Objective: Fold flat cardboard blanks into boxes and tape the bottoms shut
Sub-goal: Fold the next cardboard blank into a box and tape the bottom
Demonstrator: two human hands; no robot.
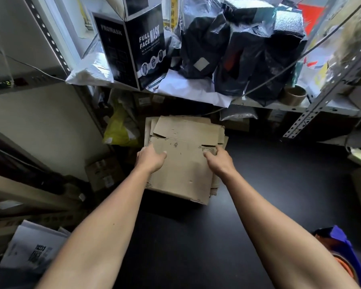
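Below cluttered shelving (279, 105), both hands, left (149, 158) and right (219, 159), grip a creased, scuffed flat cardboard blank (183, 161) atop its stack.

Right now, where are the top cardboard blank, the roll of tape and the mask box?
top cardboard blank (183, 163): head view, bare middle panel.
roll of tape (294, 95): head view, outer side.
mask box (148, 51): head view, printed front.

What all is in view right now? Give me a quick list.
cardboard blanks: a stack, brown, flat on the dark table
table: one, black
mask box: one, black, on the shelf at left
plastic bags: several, black, on the shelf
tape roll: one, brown, on the shelf at right
yellow bag: one, under the shelf
printed papers: a pile, white, lower left
hands: left hand and right hand, each gripping a side of the top blank
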